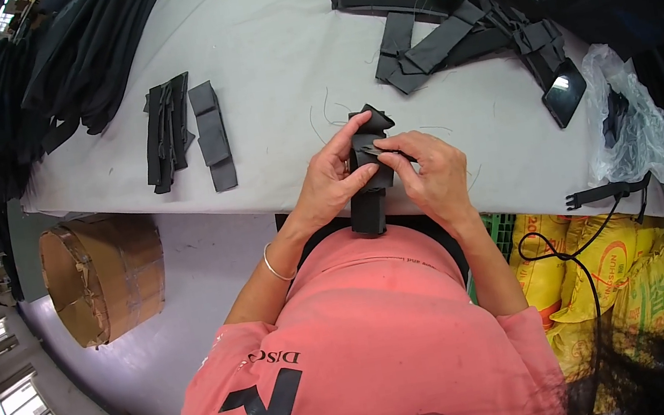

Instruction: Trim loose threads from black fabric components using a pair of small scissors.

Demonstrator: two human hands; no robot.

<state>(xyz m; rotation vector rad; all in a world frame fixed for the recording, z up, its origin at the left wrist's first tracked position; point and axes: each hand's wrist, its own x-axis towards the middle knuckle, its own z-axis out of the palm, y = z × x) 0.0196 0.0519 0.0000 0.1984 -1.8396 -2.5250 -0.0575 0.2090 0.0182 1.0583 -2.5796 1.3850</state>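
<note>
My left hand (pixel 329 175) is closed on a folded black fabric strap (pixel 368 213), the thumb on its near side and a finger stretched along its upper end. The strap hangs over the table's near edge, close to my body. My right hand (pixel 431 170) pinches a small, dark, pointed tool (pixel 372 150) that looks like thread snips, its tip against the strap's middle. Most of the tool is hidden by my fingers. Loose threads (pixel 326 110) lie on the pale table cover beside the strap.
Folded strap pieces (pixel 212 135) lie in a small stack at left. A tangled heap of straps (pixel 455 29) and a phone (pixel 564 94) are at far right, near a clear plastic bag (pixel 652 128). Below stand yellow sacks (pixel 603 263) and a cardboard drum (pixel 125 275).
</note>
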